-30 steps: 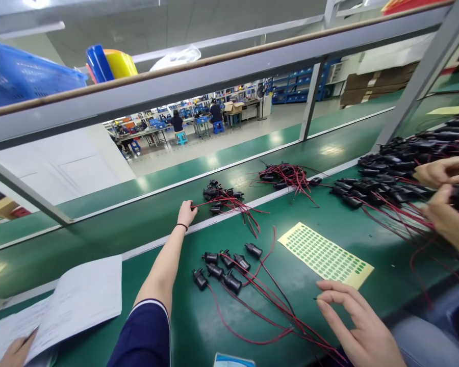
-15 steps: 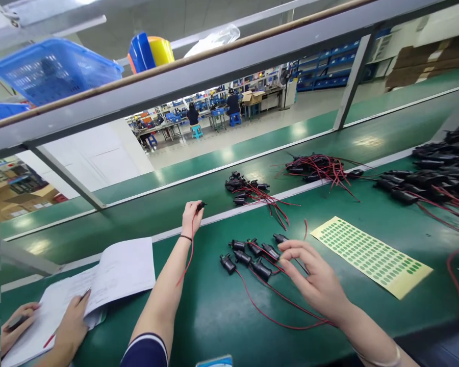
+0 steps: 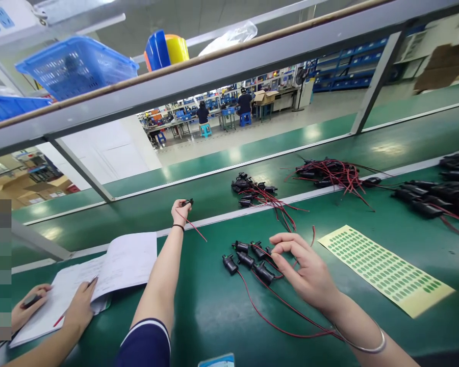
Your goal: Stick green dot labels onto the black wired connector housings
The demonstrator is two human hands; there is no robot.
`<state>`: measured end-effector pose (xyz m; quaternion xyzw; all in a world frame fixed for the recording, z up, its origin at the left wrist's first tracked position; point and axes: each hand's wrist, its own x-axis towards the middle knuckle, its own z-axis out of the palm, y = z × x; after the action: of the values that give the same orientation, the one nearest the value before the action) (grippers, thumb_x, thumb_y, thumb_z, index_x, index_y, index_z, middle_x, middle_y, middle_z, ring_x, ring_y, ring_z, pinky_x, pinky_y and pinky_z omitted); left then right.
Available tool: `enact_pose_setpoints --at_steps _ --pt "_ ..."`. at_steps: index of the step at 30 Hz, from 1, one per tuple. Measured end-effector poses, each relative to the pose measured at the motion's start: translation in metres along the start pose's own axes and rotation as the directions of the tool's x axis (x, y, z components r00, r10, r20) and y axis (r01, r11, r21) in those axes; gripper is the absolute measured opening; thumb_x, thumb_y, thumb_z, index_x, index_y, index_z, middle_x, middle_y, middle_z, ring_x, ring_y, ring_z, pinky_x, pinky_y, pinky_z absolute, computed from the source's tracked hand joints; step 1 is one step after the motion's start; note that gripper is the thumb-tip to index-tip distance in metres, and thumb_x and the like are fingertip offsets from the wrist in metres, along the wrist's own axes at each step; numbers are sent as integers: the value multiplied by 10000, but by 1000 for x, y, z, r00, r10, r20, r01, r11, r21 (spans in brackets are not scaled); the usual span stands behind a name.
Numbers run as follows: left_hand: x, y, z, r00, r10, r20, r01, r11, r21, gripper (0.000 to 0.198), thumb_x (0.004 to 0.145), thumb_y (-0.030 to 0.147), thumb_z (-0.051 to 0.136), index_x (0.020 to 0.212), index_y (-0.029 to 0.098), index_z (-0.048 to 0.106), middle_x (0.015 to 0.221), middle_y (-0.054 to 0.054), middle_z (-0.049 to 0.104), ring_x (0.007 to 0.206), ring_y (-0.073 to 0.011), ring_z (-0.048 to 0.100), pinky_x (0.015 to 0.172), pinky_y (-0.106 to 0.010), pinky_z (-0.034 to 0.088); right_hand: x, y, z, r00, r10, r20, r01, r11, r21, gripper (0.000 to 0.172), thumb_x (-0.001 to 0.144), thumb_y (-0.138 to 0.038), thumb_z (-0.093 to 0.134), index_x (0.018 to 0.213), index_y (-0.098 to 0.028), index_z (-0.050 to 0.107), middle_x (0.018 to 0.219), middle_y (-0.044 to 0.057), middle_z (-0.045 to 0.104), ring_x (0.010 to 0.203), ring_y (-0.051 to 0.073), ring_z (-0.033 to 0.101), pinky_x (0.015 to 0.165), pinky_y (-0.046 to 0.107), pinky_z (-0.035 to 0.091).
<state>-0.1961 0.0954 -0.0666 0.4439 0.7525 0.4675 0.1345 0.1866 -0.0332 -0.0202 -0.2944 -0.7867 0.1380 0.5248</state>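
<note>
My left hand is stretched far forward at the white strip by the conveyor and grips a small black connector whose red wire trails back over the bench. My right hand rests over a small group of black connectors with red and black wires on the green bench, its thumb and fingertips pinched on one of them. A yellow sheet of green dot stickers lies to the right of that hand.
Piles of wired connectors lie on the green conveyor and at far right. A co-worker's hands hold a pen over white papers at left. Blue baskets sit on the overhead shelf.
My left hand lifted one connector off the conveyor pile and drew it back left. My right hand moved from the bench front up onto the connector group. The view swung left.
</note>
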Motion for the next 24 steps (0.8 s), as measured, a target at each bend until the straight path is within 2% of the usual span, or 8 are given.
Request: enact_pose_setpoints --at_steps 3,9,13,16,19,21,24 --pt "8 6 -3 1000 -29 10 29 999 -41 350 912 338 594 1222 180 562 1240 -99 593 1067 -225 612 878 -438 543 3 3 -4 1000 -9 4 9 1000 -12 135 927 -243 534 813 -216 602 914 78 654 835 180 674 770 307 583" --pt "22 20 -27 988 -147 51 152 981 -117 419 923 416 539 1232 134 565 1218 -103 594 1021 -215 630 891 -418 543 3 13 -18 999 -19 -45 16 998 -61 106 914 -253 552 824 -228 602 913 78 665 836 201 683 772 331 582" --pt "13 28 -24 977 -194 88 212 921 -328 407 920 395 560 1235 137 557 1219 -106 596 1029 -220 625 878 -439 548 4 18 -19 997 -14 -81 8 997 -83 100 910 -253 557 823 -235 603 901 73 665 827 198 682 768 323 578" --pt "-5 34 -9 972 -197 128 235 798 -555 373 917 358 580 1233 163 555 1237 -101 591 1054 -225 616 877 -443 545 8 18 -15 997 7 -80 -11 999 -48 114 911 -263 552 813 -234 602 904 75 672 818 202 683 766 328 578" --pt "-29 41 1 972 -162 169 234 622 -747 303 901 287 604 1172 154 582 1161 -100 629 1001 -193 642 865 -372 550 15 15 -11 999 31 -42 -32 999 -21 132 909 -284 550 801 -231 606 906 81 677 820 207 681 773 338 575" --pt "-47 47 4 973 -112 202 230 507 -830 249 863 214 625 1102 144 610 1096 -108 658 975 -174 664 883 -319 540 21 12 -9 999 41 -17 -41 999 1 134 903 -277 558 790 -227 609 913 83 673 829 204 675 788 336 567" --pt "-76 60 5 966 -3 258 238 392 -889 331 761 160 672 1090 137 641 1121 -129 669 1047 -216 664 983 -357 500 34 7 -4 998 68 -18 -66 993 93 122 891 -266 582 783 -224 619 927 82 660 866 201 656 837 345 544"
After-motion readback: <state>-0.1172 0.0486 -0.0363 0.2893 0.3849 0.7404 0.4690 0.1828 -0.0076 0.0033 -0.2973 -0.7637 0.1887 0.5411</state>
